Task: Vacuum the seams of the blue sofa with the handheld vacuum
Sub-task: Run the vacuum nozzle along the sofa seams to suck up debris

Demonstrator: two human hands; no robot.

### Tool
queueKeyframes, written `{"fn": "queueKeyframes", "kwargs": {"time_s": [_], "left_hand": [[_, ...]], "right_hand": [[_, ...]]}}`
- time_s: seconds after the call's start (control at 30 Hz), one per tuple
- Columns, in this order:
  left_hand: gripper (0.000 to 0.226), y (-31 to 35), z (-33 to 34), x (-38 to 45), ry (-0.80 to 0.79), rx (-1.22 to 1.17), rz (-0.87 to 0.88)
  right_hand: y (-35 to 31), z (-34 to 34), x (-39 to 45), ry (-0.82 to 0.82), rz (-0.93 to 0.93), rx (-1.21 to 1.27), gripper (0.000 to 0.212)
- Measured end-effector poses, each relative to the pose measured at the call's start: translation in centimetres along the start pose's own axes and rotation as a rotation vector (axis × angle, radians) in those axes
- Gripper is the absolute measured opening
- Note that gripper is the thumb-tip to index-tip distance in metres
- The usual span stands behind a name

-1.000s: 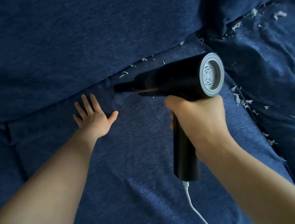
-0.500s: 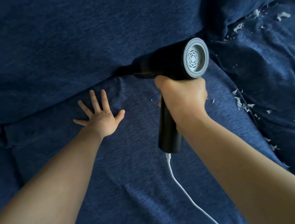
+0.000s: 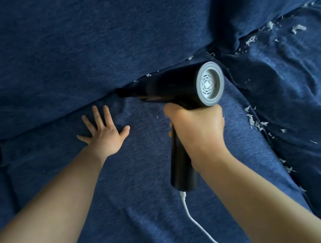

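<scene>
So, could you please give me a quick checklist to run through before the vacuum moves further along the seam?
1. Grip: right hand wraps the vacuum handle. Ok.
2. Nozzle in the seam between back and seat cushion: tip sits at the crease. Ok.
3. Left hand flat on the cushion, fingers spread, apart from the nozzle. Ok.
4. Cord hangs free from the handle base and runs out of frame; whether it has slack, cannot tell.
5. Seam clean: white scraps lie along the right-hand seam and near the corner. Not ok.
6. Vacuum running: cannot tell.
</scene>
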State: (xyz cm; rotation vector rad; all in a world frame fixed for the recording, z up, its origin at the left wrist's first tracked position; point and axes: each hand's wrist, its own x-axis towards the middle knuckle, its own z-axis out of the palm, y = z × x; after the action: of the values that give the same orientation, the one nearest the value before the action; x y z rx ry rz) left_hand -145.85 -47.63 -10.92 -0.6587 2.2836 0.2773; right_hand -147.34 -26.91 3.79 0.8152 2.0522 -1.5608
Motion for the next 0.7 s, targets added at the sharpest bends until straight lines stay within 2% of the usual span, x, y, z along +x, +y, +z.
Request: {"fn": "queueKeyframes", "kwargs": {"time_s": [0.13, 0.2, 0.27, 0.4, 0.5, 0.7], "left_hand": [[0.092, 2.1, -0.2, -0.4, 0.022, -0.026, 0.051], [0.088, 3.7, -0.2, -0.7, 0.012, -0.05, 0.078], [0.09, 4.9, -0.1, -0.8, -0.005, -0.05, 0.068], [0.097, 5.6, 0.5, -0.7, -0.02, 0.009, 0.024], [0.099, 5.7, 0.5, -0.6, -0.02, 0.033, 0.008], [0.1, 6.1, 0.8, -0.5, -0.023, 0.057, -0.033]], "right_hand": [[-0.1, -2.6, 1.3, 0.11, -0.032, 0.014, 0.04], [-0.4, -3.8, 2.1, 0.129, -0.03, 0.038, 0.036], [-0.5, -4.0, 2.7, 0.13, -0.026, 0.045, 0.031], [-1.0, -2.5, 3.2, 0.098, -0.008, 0.049, 0.037], [-1.2, -2.0, 3.6, 0.048, 0.026, 0.069, 0.028], [-0.8, -4.1, 2.9, 0.048, -0.002, 0.074, 0.026]]}}
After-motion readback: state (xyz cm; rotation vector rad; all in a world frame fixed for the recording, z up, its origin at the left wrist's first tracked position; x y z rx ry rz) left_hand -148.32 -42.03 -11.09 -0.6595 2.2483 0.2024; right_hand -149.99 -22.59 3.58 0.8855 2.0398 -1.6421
